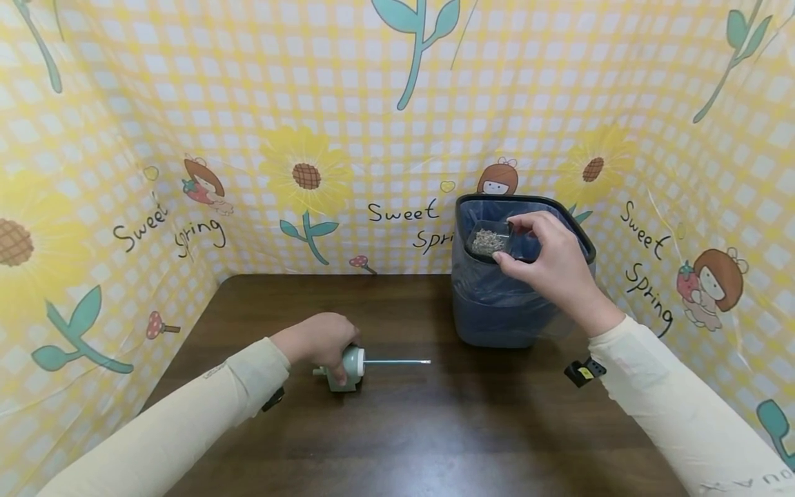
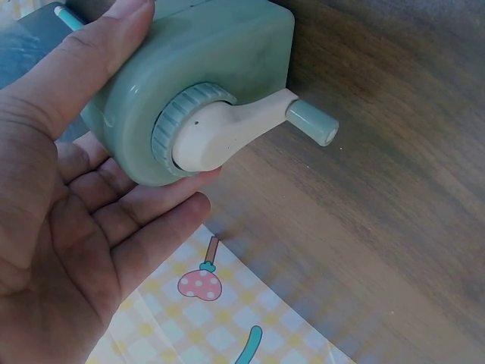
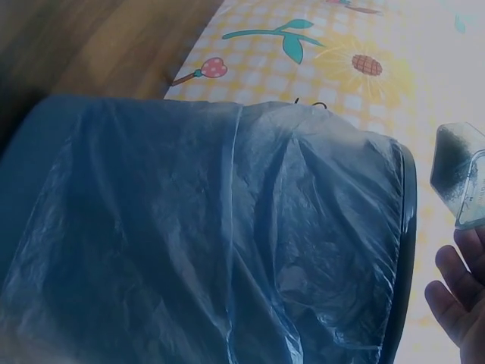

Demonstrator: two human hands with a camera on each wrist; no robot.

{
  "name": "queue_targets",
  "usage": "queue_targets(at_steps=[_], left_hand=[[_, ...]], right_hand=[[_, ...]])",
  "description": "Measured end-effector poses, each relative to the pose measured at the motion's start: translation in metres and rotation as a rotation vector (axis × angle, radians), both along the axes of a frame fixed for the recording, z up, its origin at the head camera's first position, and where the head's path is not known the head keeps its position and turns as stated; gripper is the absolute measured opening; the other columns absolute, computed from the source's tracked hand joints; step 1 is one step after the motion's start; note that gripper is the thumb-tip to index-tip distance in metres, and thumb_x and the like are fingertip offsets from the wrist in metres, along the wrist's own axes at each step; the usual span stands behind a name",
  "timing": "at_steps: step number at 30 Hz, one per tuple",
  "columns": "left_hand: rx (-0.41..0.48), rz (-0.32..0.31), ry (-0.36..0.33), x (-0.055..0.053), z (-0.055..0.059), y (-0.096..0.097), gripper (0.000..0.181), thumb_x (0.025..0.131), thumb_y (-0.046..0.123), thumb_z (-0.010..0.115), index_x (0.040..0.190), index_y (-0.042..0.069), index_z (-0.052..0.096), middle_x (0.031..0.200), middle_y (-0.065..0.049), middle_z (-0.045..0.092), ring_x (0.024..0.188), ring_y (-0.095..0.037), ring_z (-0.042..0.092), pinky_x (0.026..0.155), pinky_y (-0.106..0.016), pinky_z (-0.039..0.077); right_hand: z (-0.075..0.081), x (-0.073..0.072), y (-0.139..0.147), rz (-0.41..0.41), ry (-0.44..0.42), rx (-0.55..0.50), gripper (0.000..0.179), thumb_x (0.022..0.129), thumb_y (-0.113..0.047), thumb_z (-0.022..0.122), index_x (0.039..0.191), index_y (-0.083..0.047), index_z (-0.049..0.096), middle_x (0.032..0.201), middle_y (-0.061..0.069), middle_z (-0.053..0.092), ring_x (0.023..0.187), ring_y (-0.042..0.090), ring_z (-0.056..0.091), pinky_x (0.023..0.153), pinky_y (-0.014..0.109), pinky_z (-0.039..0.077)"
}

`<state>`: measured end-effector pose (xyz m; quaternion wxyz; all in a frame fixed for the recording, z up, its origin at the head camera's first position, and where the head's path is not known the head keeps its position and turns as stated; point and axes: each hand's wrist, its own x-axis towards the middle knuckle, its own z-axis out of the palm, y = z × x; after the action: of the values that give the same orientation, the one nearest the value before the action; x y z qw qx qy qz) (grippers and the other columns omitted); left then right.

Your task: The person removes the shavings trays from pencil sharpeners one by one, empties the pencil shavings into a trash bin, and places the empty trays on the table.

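On the table, my left hand (image 1: pixel 319 338) grips a green hand-crank pencil sharpener (image 1: pixel 346 376), thumb on one side and fingers on the other. The white crank arm (image 2: pixel 227 129) with its green knob shows in the left wrist view. A blue pencil (image 1: pixel 397 362) sticks out of the sharpener towards the right. Over the mouth of a bin (image 1: pixel 491 317), my right hand (image 1: pixel 553 259) pinches a small clear shavings tray (image 1: pixel 502 230) between thumb and fingers. Grey-beige pencil shavings (image 1: pixel 487 241) lie in the tray; its side also shows at the right wrist view's edge.
The dark bin, lined with a translucent blue bag (image 3: pixel 189 227), stands at the table's back right against a checked cloth backdrop (image 1: pixel 397 152). The cloth also rises along both sides. Brown wood tabletop (image 1: pixel 435 428) extends in front of the sharpener and bin.
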<state>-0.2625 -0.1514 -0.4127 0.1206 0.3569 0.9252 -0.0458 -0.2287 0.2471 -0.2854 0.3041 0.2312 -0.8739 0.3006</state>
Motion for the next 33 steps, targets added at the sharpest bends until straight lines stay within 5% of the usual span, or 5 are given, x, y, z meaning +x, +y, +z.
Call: queue_targets(at_steps=[17, 33], left_hand=[[0.001, 0.002, 0.001, 0.001, 0.001, -0.001, 0.060, 0.064, 0.052, 0.094, 0.109, 0.018, 0.073, 0.091, 0.012, 0.067, 0.080, -0.008, 0.060, 0.078, -0.032, 0.054], [0.007, -0.002, 0.006, -0.001, -0.002, -0.001, 0.061, 0.063, 0.052, 0.095, 0.109, 0.019, 0.074, 0.092, 0.012, 0.068, 0.079, -0.007, 0.060, 0.077, -0.032, 0.054]], right_hand=[[0.012, -0.008, 0.006, -0.052, -0.046, 0.064, 0.054, 0.085, -0.030, 0.083, 0.129, -0.005, 0.063, 0.126, 0.011, 0.063, 0.112, 0.029, 0.057, 0.098, 0.051, 0.046], [0.016, -0.019, 0.012, -0.076, 0.003, 0.151, 0.052, 0.084, -0.028, 0.083, 0.125, -0.003, 0.064, 0.118, 0.013, 0.064, 0.109, 0.029, 0.057, 0.094, 0.050, 0.046]])
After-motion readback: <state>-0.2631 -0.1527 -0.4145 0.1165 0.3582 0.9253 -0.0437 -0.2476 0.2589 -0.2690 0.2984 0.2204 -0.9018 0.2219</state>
